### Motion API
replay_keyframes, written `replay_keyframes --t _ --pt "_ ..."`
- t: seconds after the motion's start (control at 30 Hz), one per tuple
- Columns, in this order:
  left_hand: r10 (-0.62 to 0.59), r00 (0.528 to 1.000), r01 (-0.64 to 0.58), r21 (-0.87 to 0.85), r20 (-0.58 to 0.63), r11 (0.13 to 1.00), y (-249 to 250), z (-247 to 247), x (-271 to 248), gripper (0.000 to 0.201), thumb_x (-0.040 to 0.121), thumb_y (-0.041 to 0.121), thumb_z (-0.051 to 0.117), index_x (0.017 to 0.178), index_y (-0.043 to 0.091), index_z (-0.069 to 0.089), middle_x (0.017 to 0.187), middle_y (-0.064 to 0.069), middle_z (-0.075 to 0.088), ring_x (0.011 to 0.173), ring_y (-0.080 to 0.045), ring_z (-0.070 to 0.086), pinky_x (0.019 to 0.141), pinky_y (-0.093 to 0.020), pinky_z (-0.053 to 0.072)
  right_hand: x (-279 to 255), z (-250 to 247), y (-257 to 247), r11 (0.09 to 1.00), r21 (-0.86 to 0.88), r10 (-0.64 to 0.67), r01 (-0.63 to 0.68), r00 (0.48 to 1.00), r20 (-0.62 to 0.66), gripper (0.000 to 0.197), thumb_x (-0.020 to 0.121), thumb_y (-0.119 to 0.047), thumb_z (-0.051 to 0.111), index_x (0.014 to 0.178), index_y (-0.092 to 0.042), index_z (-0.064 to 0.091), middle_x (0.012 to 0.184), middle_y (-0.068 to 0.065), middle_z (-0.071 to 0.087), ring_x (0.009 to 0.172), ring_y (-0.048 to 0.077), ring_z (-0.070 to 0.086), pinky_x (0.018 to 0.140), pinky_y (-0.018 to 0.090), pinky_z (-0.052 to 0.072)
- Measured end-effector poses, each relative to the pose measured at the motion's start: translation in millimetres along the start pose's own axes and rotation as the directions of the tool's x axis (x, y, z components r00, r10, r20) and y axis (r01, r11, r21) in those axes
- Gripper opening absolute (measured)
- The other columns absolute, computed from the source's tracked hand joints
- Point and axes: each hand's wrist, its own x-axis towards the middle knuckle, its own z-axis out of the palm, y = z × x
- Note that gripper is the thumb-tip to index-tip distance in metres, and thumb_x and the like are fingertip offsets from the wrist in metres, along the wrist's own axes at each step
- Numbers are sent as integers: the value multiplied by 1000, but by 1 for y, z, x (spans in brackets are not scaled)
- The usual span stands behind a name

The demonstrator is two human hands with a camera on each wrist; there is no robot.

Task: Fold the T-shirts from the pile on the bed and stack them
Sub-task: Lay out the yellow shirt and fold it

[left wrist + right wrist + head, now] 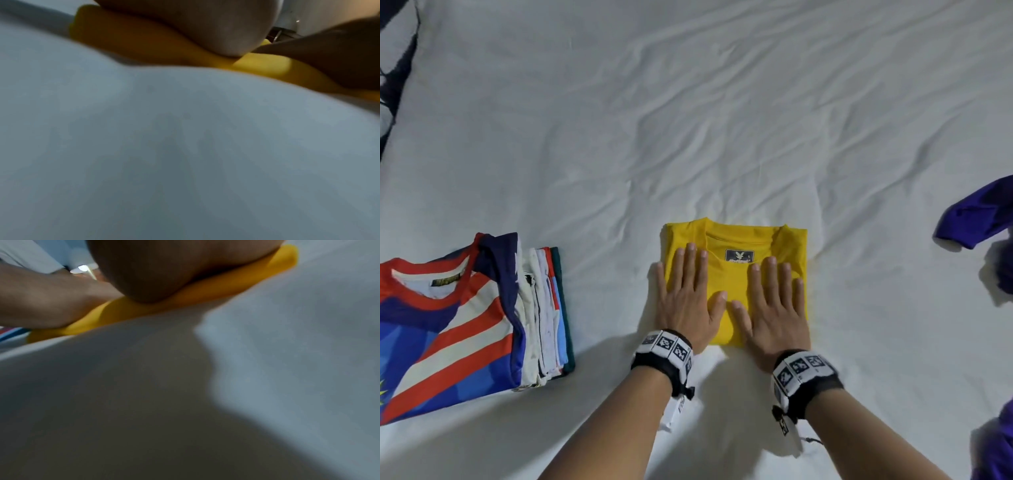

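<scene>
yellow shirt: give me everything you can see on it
The yellow T-shirt is folded into a compact rectangle, collar facing away from the person, with a small dark neck label showing inside the crew neckline. The fabric looks smooth and thin. It lies flat on the white bedsheet, right of the stack of folded shirts and apart from it. The left hand and right hand press flat on it, fingers straight.

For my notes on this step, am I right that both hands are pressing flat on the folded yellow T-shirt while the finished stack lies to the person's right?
Not quite: the head view shows the stack of folded T-shirts to the person's left. Both the left hand and right hand do press flat on the folded yellow T-shirt.
</scene>
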Motion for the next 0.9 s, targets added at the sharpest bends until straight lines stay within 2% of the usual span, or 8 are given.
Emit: replay_keyframes --t 0.2,0.3,0.43,0.5,0.6,0.7,0.8,0.9 --pt "-203 978 201 -49 -38 978 -18 2 18 78 103 58 11 163 11 -3 171 -10 -10 158 -33 -6 125 -60 4 16 -9 42 996 -40 84 -80 992 92 72 99 -63 -5 159 -25 -21 163 1 -33 153 26 -25 125 51 -8" --pt "-487 872 472 -186 -45 862 -14 -8 16 79 103 56 12 163 7 1 170 -19 -7 157 -37 -7 122 -66 6 10 -17 42 976 7 216 -217 974 64 73 100 -59 -5 157 -19 -26 161 5 -38 151 27 -30 124 55 -9" --pt "-275 959 265 -127 -68 956 -3 -3 -9 73 105 53 19 164 15 1 170 -20 2 157 -38 3 123 -64 9 -11 -9 16 972 142 180 -188 981 67 71 102 -63 6 157 -30 -24 162 6 -35 151 30 -28 124 52 -12" --pt "-338 940 332 -119 -40 936 -5 -4 -15 71 106 50 25 164 18 3 166 -22 20 148 -41 25 116 -60 26 -18 -5 14 949 209 227 -237 971 69 72 101 -63 11 160 -31 -16 166 11 -25 154 31 -19 126 52 -2" --pt "-412 908 395 -178 -70 901 -4 -13 -18 69 104 42 41 163 21 11 135 -18 51 113 -36 50 92 -52 41 -14 -13 14 886 320 347 -335 938 20 66 103 -46 42 160 -26 13 162 18 15 145 39 21 116 55 22" --pt "-394 918 371 -454 48 810 -1 -22 -21 61 107 34 40 161 31 12 147 -12 50 126 -37 52 103 -53 43 -8 -27 14 789 510 357 -343 931 73 57 99 -20 56 151 -27 34 132 20 45 118 43 47 97 50 40" --pt "-407 903 394 -640 137 660 -2 -42 -22 59 107 24 46 155 39 16 151 -8 52 117 -37 61 93 -48 51 -8 -53 17 656 661 320 -364 928 192 53 96 -3 53 145 -23 45 132 18 51 118 41 53 89 35 42" --pt "-377 896 426 -694 234 581 -6 -74 -26 55 107 22 48 152 39 23 139 -13 60 110 -38 63 86 -41 50 -14 -91 10 616 706 312 -349 931 188 52 96 -3 53 145 -21 50 143 13 50 127 34 51 93 30 38"
